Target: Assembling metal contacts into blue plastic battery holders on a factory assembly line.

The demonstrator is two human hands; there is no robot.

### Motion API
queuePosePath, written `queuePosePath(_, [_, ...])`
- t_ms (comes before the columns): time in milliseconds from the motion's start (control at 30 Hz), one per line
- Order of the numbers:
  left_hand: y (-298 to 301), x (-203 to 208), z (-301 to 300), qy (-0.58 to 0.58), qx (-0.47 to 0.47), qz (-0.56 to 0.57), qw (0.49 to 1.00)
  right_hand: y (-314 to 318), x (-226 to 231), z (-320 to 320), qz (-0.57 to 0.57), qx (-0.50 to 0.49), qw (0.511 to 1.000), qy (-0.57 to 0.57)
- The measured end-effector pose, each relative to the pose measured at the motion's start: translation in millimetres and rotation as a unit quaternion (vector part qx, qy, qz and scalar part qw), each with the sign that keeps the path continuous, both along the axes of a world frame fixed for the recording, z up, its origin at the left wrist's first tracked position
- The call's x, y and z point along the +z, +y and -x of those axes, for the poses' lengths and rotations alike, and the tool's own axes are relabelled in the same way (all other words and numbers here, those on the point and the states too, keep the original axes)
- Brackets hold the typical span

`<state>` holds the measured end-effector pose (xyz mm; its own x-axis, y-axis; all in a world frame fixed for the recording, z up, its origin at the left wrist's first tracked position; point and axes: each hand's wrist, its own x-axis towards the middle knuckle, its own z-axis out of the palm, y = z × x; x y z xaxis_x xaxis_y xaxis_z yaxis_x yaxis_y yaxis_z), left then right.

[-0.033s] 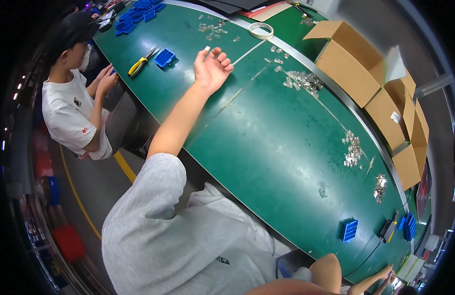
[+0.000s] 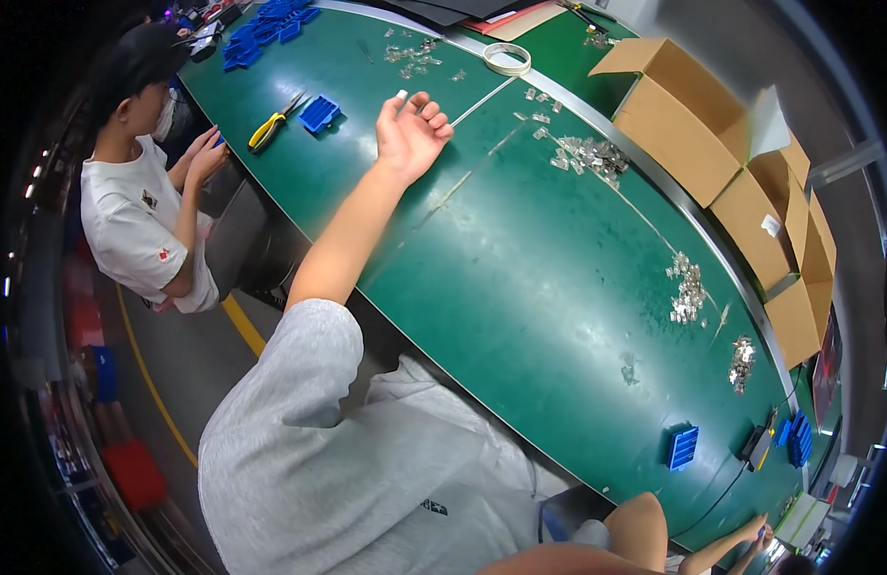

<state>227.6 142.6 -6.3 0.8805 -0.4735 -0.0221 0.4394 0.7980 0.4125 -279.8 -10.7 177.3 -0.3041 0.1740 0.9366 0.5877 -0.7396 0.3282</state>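
My left hand [image 2: 410,144] lies palm up on the green table [image 2: 520,278], at the far end of my outstretched arm. Its fingers are loosely curled and apart, with nothing in them. A small white covering [image 2: 402,95] sits on the thumb tip. Left of the hand are a blue compartment tray [image 2: 320,113] and pliers [image 2: 268,131] with yellow and black handles, both apart from it. To its right lies a pile of small clear and metallic parts [image 2: 592,158]. My right hand is not in view; bare skin [image 2: 558,559] shows at the lower edge.
Open cardboard boxes [image 2: 683,125] stand along the far right edge. More small parts [image 2: 688,289], a tape roll [image 2: 507,59], stacked blue trays [image 2: 261,34] and another blue tray [image 2: 683,448] lie about. A co-worker [image 2: 141,211] sits at left; another person's hands [image 2: 758,537] show lower right.
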Motion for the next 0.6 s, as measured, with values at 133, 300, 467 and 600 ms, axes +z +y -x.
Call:
queuePosePath(133, [1, -2, -2, -0.004, 0.006, -0.002, 1.0, 3, -12, 17, -0.037, -0.027, 0.999, 0.003])
queuePosePath(300, [7, -4, -5, -0.002, 0.001, 0.011, 1.0, -3, -19, 25, 0.043, 0.09, 0.995, -0.027])
queuePosePath(467, [-5, -4, -14, -0.007, -0.017, 0.003, 1.0, 3, -10, -19, 0.038, -0.078, 0.996, 0.004])
queuePosePath(600, [3, 0, -10, 0.006, 0.008, -0.013, 1.0, 4, -5, -42, 0.045, -0.204, 0.978, 0.02])
